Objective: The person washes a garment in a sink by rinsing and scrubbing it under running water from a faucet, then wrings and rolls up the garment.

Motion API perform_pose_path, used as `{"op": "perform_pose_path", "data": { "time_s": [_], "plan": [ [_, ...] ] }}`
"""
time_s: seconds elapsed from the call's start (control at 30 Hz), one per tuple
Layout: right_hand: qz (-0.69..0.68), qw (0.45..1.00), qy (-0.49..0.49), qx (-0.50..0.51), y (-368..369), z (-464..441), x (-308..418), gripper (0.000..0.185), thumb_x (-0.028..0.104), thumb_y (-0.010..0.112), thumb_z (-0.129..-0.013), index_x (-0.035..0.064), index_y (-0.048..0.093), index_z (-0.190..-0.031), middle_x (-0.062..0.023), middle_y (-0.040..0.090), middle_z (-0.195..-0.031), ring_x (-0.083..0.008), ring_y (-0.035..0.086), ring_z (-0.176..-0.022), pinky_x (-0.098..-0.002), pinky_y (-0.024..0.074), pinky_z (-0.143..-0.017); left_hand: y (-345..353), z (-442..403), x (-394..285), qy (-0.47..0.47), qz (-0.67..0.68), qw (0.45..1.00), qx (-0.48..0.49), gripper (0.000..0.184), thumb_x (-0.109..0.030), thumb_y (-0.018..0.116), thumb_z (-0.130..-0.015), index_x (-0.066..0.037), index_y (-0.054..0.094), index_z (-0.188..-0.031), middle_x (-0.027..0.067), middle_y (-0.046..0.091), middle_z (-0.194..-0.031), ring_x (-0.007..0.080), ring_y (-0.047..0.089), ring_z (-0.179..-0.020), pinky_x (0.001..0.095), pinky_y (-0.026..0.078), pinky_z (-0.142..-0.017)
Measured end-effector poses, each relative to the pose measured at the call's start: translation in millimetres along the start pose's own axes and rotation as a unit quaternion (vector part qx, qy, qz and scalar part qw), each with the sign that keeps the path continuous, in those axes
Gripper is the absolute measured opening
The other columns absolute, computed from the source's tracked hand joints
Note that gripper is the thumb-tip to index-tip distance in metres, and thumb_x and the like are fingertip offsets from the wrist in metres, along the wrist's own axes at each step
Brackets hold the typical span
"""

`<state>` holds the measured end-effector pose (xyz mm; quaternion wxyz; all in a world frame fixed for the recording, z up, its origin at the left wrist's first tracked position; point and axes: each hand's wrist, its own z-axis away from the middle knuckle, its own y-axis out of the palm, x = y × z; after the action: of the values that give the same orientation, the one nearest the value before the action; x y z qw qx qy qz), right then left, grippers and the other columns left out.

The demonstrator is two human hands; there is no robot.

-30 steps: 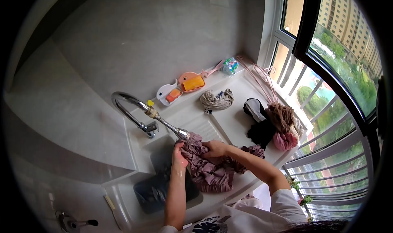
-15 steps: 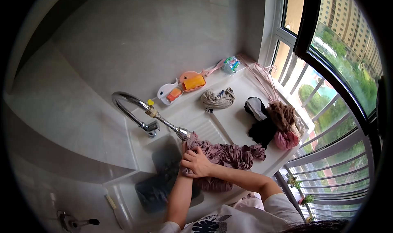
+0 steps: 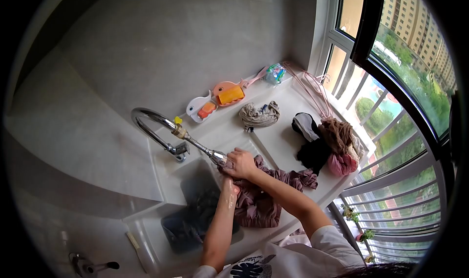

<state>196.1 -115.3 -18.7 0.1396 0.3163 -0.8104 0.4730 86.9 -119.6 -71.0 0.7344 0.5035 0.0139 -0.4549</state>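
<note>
Mauve cloth [image 3: 259,212], bunched, deeply creased. One end gathered close at the fingers of the right hand [image 3: 240,164]; rumpled bulk below them; narrower crumpled stretch to their right.

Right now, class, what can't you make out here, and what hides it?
All in the head view:
Fingers of the left hand: hidden by the right hand and mauve garment.
Dark contents of the sink bowl: too dim to identify.
Any lettering on the blue packet: too small.
Shirt print: cut off by bottom edge.
</note>
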Motion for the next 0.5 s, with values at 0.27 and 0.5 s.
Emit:
{"op": "perform_pose_path", "data": {
  "time_s": [0.27, 0.5],
  "plan": [
    [-0.101, 0.941, 0.309, -0.096, -12, 22, -73, 0.025, 0.021, 0.058, -0.086, 0.0046, 0.059, -0.104, -0.0228, 0.061, -0.094, -0.0411, 0.060, -0.085, -0.0443, 0.0482, -0.075, -17, 17, -16, 0.034, -0.007, 0.999, -0.002, 0.044, -0.034, 0.059, -0.091, -0.008, 0.054, -0.126, 0.0083, 0.058, -0.127, 0.0259, 0.054, -0.119, 0.0455, 0.044, -0.102],
    [-0.388, 0.859, 0.316, -0.111, -56, 13, -95, 0.029, 0.018, 0.057, -0.086, 0.0048, 0.063, -0.112, -0.0120, 0.063, -0.082, -0.0171, 0.058, -0.076, -0.0337, 0.0478, -0.071, -35, 24, -11, 0.154, -0.048, 0.982, -0.102, 0.038, -0.021, 0.067, -0.086, -0.007, 0.058, -0.121, 0.0061, 0.062, -0.119, 0.0217, 0.058, -0.111, 0.0401, 0.046, -0.097]
  ]
}}
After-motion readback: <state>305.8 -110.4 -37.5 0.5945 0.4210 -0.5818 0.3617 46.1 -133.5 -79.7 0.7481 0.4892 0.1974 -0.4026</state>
